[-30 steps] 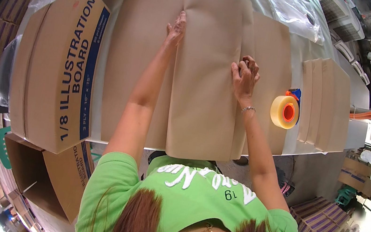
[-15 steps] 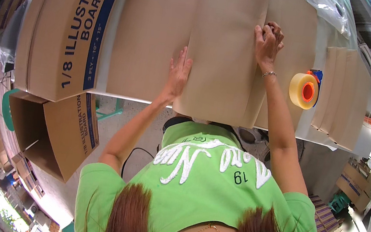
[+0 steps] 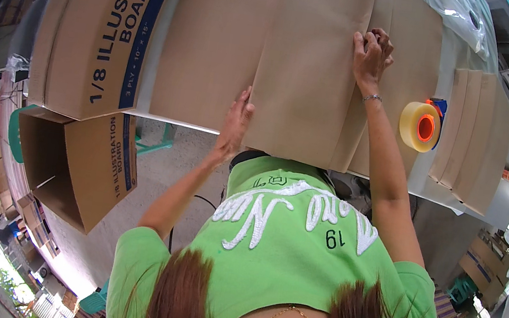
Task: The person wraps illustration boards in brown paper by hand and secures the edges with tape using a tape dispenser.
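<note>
Left hand (image 3: 235,125), fingers straight, and right hand (image 3: 371,59), fingers curled, grip unclear, touched folded brown sheet (image 3: 306,95) beside blue-lettered carton (image 3: 105,40).

Bright, even light fills the frame's middle, while the lower-left and lower-right edges blow out to white. Glare streaks the clear plastic (image 3: 459,20) at upper right. Fisheye distortion bends the rim; corners fall black.
</note>
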`<state>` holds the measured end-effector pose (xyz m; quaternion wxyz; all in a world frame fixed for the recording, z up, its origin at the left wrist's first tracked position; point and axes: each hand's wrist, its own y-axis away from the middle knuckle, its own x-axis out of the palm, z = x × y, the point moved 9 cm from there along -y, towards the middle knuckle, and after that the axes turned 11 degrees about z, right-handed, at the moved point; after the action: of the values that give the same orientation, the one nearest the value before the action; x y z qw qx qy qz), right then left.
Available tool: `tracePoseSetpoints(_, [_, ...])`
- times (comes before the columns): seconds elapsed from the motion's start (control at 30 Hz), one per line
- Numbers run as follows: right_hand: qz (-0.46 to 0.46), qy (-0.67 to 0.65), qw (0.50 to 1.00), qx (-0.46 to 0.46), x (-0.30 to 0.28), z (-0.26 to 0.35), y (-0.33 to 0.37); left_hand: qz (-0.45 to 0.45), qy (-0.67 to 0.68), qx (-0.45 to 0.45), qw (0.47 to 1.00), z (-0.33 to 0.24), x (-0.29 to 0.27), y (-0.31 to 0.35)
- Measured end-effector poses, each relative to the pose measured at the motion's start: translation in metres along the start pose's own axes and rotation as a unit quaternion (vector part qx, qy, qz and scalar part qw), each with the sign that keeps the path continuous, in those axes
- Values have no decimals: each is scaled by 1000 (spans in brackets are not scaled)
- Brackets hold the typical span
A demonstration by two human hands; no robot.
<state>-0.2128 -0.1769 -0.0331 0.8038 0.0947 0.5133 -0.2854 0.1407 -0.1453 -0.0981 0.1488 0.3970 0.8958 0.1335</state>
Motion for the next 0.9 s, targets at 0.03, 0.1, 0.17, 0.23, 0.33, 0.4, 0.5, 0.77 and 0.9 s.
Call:
tracePoseSetpoints(0.03, [5,6,1000,5,1,-2,0,4,17,-1,1000,-6,-9,-7])
tracePoseSetpoints(0.1, [-4,11,1000,-2,0,-4,1,15,49,-1,999,-20,-25,-33])
tracePoseSetpoints(0.17, [-8,13,1000,-9,0,1,1,16,20,34,999,-36,-33,-67])
tracePoseSetpoints(0.23, [-8,18,1000,-9,1,3,0,-1,-49,46,998,-54,-35,-101])
tracePoseSetpoints(0.33, [-10,13,1000,-4,0,0,1,-50,-182,49,981,-87,-29,-147])
tracePoseSetpoints(0.4, [-25,-2,1000,-4,-2,-4,1,-70,-231,76,967,-109,-26,-174])
tracePoseSetpoints(0.5, [-17,-23,1000,-2,-3,1,-1,-147,-503,115,844,-129,-23,-196])
tracePoseSetpoints(0.77, [-17,-41,999,14,-7,0,3,-54,-597,215,771,-156,28,-221])
tracePoseSetpoints(0.9, [1,-19,1000,18,-5,2,3,-13,-593,251,765,-160,36,-220])
